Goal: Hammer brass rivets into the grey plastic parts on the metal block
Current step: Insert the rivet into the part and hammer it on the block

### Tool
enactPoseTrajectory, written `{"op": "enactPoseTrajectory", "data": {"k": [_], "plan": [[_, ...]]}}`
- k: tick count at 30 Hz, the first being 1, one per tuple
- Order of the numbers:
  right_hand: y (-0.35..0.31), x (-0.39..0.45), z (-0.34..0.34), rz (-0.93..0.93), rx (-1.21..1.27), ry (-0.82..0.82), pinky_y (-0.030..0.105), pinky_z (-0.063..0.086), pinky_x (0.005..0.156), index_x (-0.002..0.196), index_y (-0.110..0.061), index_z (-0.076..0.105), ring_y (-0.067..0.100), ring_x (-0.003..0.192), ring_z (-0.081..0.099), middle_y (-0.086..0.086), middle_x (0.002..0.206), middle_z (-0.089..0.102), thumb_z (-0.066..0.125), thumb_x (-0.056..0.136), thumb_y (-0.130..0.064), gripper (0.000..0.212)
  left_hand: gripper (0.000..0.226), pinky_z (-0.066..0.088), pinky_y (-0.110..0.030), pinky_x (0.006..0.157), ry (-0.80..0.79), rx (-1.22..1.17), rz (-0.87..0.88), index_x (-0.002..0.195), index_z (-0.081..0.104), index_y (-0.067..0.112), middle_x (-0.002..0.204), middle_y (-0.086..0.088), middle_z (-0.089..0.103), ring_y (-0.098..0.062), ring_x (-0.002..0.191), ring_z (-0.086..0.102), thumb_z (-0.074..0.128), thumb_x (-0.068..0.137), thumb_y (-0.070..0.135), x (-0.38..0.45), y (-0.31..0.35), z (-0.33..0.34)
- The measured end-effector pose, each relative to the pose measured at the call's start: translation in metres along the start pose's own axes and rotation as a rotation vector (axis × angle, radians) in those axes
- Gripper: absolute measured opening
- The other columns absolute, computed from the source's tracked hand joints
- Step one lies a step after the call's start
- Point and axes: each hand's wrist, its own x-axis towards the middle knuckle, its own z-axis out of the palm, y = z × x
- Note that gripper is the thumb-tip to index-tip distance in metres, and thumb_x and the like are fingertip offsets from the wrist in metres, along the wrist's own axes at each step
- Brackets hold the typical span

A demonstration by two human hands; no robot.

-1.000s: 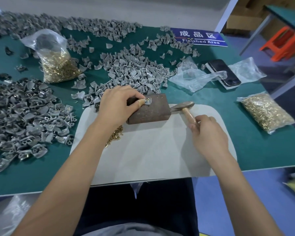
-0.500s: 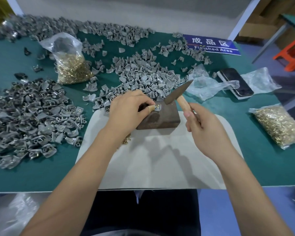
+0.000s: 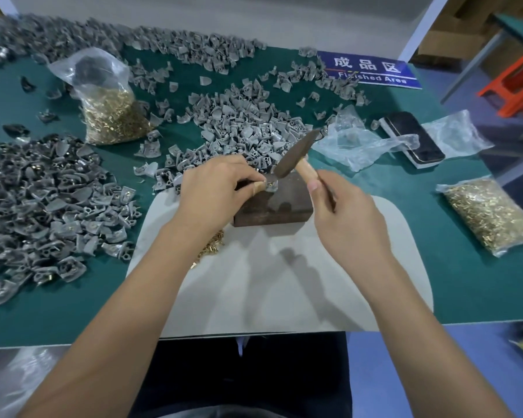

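Left hand (image 3: 215,191): thumb and forefinger pinch a grey plastic part (image 3: 271,186) with a brass rivet (image 3: 270,184) seated in it — both held down on the top face of the metal block (image 3: 280,206), near its far left edge. Right hand (image 3: 344,221): fingers curled round the wooden handle of a hammer (image 3: 296,156), whose dark head tilts down to the left, its lower end touching or just above the rivet; contact cannot be told. The block sits on a pale grey mat (image 3: 284,282) laid on the green table (image 3: 465,282). Loose rivets (image 3: 213,245) lie on the mat beside the left wrist. Outward — piles of grey parts (image 3: 242,125) beyond the block and at left (image 3: 52,206); bags of rivets at far left (image 3: 112,116) and right (image 3: 492,215); a phone (image 3: 414,140) and a blue sign (image 3: 372,70) beyond.
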Motion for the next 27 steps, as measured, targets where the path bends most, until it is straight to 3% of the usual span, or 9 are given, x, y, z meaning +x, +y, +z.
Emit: {"op": "enactPoseTrajectory", "data": {"k": [2,6,10,12,14,18,21,25,27], "plan": [[-0.002,-0.0025,0.0006,-0.012,0.046,0.053,0.04,0.043,0.056,0.106,-0.031,0.056,0.027,0.068,0.054,-0.003,0.073,0.059,0.037,0.106,-0.044,0.023,0.013,0.031,-0.019,0.055,0.002,-0.001,0.006,0.097,0.078,0.041,0.09,0.018,0.067,-0.005,0.092,0.062,0.07,0.091,0.05,-0.0001,0.0001,0.0003],[-0.0022,-0.0007,0.0007,-0.014,-0.061,-0.07,0.038,0.041,0.057,0.1,-0.032,0.053,0.028,0.071,0.054,-0.005,0.07,0.056,0.038,0.106,-0.046,0.021,0.012,0.034,-0.021,0.055,0.004,-0.004,0.011,0.096,0.079,0.041,0.089,0.019,0.068,-0.005,0.092,0.062,0.071,0.091,0.048,0.0001,-0.0019,0.0003],[-0.005,-0.0028,0.0006,0.006,0.052,0.067,0.039,0.039,0.055,0.107,-0.031,0.057,0.028,0.065,0.051,-0.005,0.066,0.053,0.037,0.106,-0.044,0.024,0.013,0.042,-0.027,0.058,-0.004,-0.009,0.009,0.096,0.079,0.04,0.091,0.019,0.068,-0.005,0.093,0.062,0.07,0.091,0.048,0.0003,-0.0024,0.0012],[-0.0074,-0.0072,0.0028,-0.011,0.004,0.004,0.04,0.043,0.057,0.11,-0.031,0.057,0.03,0.067,0.053,-0.004,0.069,0.056,0.037,0.106,-0.044,0.024,0.013,0.046,-0.03,0.06,-0.009,-0.013,0.005,0.097,0.079,0.039,0.091,0.019,0.068,-0.006,0.093,0.063,0.071,0.091,0.048,0.0001,-0.0023,0.0013],[-0.005,-0.0057,0.0005,-0.023,-0.08,-0.065,0.039,0.043,0.058,0.104,-0.033,0.054,0.03,0.07,0.055,-0.005,0.071,0.058,0.038,0.105,-0.045,0.02,0.014,0.045,-0.03,0.059,-0.011,-0.008,0.006,0.097,0.079,0.04,0.09,0.018,0.068,-0.006,0.093,0.062,0.071,0.09,0.048,0.0005,-0.0028,0.0012],[-0.0043,-0.0041,-0.0011,-0.006,0.034,0.065,0.04,0.041,0.055,0.108,-0.03,0.057,0.03,0.065,0.053,-0.003,0.068,0.056,0.038,0.106,-0.044,0.023,0.014,0.048,-0.031,0.061,-0.008,-0.028,0.001,0.096,0.079,0.039,0.09,0.019,0.069,-0.005,0.093,0.063,0.071,0.09,0.049,0.0006,-0.0033,0.0019],[-0.0047,-0.0048,-0.0005,-0.015,-0.061,-0.064,0.041,0.047,0.06,0.104,-0.03,0.054,0.032,0.071,0.056,-0.003,0.072,0.059,0.038,0.105,-0.046,0.022,0.013,0.048,-0.032,0.062,-0.011,-0.025,-0.013,0.097,0.079,0.04,0.09,0.019,0.068,-0.005,0.094,0.062,0.072,0.09,0.049,0.0,-0.0038,0.0023],[-0.0013,-0.0027,-0.0009,0.009,0.011,0.026,0.038,0.042,0.055,0.105,-0.032,0.056,0.026,0.066,0.053,-0.004,0.067,0.055,0.038,0.106,-0.045,0.022,0.013,0.046,-0.03,0.062,-0.009,-0.02,-0.007,0.097,0.079,0.04,0.091,0.019,0.069,-0.006,0.094,0.062,0.072,0.09,0.049,0.0012,-0.0029,0.0007],[-0.0026,-0.0047,0.0005,0.004,0.004,-0.03,0.039,0.043,0.057,0.108,-0.032,0.056,0.028,0.068,0.054,-0.004,0.07,0.057,0.039,0.106,-0.045,0.021,0.013,0.046,-0.03,0.062,-0.005,-0.025,-0.009,0.096,0.079,0.04,0.091,0.018,0.069,-0.006,0.094,0.062,0.072,0.09,0.048,0.0008,-0.0022,0.0002]]}}
